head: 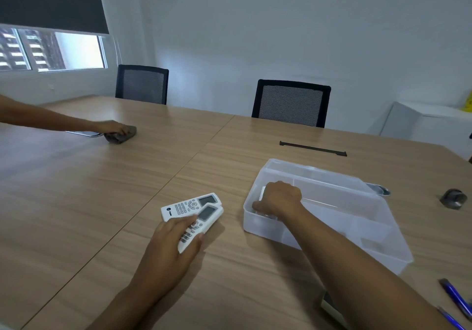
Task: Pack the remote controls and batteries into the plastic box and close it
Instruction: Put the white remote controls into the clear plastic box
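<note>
A clear plastic box (pixel 357 227) stands open on the wooden table, right of centre, with inner dividers. My right hand (pixel 279 199) reaches into its near-left compartment and holds a white remote (pixel 263 193) there; most of that remote is hidden under the hand. To the left, two white remotes lie crossed on the table. My left hand (pixel 176 237) grips the nearer remote (pixel 201 223), which rests partly on the far remote (pixel 189 205). I see no batteries.
Another person's hand (pixel 112 126) wipes the far left of the table with a grey cloth (pixel 121 136). A black strip (pixel 313 148) lies behind the box. A dark round object (pixel 454 198) and blue pens (pixel 456 299) sit at the right. Two black chairs stand across the table.
</note>
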